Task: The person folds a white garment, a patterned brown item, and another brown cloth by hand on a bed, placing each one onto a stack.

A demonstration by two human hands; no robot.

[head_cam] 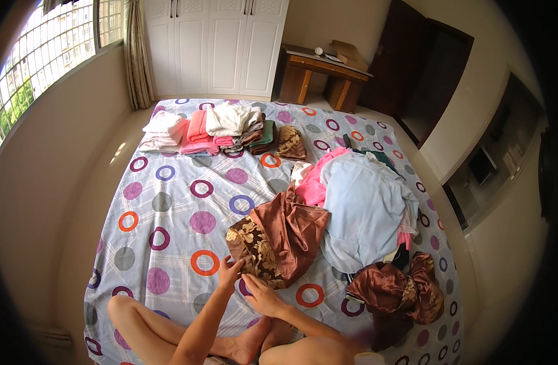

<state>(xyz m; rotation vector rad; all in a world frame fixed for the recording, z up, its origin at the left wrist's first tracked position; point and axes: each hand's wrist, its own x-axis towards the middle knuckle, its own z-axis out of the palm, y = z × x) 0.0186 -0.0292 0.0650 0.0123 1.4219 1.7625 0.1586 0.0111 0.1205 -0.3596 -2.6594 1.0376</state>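
Observation:
A brown satin cloth piece with a gold floral brocade band lies loosely spread on the bed before me. At its near left edge my left hand has thumb and fingertips on the brocade end, pinching its edge. My right hand is beside it, fingers extended towards the near edge of the same cloth; whether it grips the fabric I cannot tell. To the right lies a heap of loose clothes with a light blue garment on top and a pink garment beside it. More brown satin cloth lies crumpled at the near right.
Folded white cloths, a coral folded cloth and other folded stacks sit at the bed's far side, beside a folded brown-gold piece. Beyond the patterned bedsheet stand a white wardrobe and a wooden desk.

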